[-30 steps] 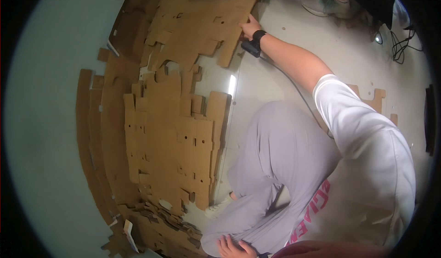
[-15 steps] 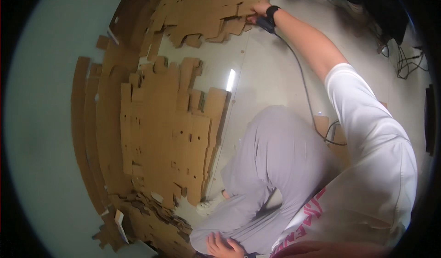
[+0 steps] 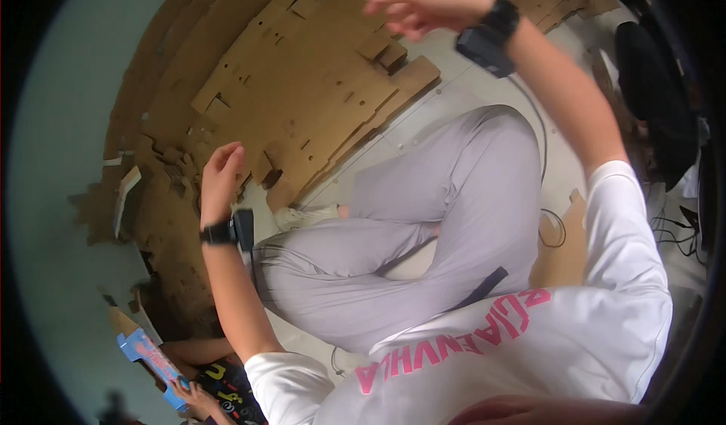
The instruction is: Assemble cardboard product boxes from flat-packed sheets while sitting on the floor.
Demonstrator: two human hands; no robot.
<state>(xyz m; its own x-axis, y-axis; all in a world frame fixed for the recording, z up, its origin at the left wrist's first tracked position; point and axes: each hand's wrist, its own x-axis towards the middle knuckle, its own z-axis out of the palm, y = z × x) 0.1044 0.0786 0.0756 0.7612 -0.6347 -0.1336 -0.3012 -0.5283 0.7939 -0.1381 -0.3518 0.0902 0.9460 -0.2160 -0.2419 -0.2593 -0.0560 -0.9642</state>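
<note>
Raised over the cardboard at the left, my left hand (image 3: 220, 179) has its fingers curled together, with nothing visible in them. My right hand (image 3: 435, 5) is up at the top, its fingers loosely bent and apart, holding nothing. Below both hands lies a broad stack of flat, die-cut brown cardboard sheets (image 3: 302, 92) with tabs, slots and small holes. Each wrist wears a black band carrying a dark box, the left box (image 3: 243, 230) and the right box (image 3: 485, 51). A cable runs down from the right one.
Another person's hand (image 3: 198, 398) at the lower left holds a blue-and-pink printed box (image 3: 155, 361). Cardboard scraps (image 3: 170, 228) lie left of the stack. Black cables (image 3: 673, 232) and a dark object (image 3: 643, 77) are at the right. My crossed legs (image 3: 454, 190) fill the middle.
My right hand has left the far cardboard and lifted. My left hand has risen from my leg to above the sheets. The view has turned, bringing the other person's hand and box in.
</note>
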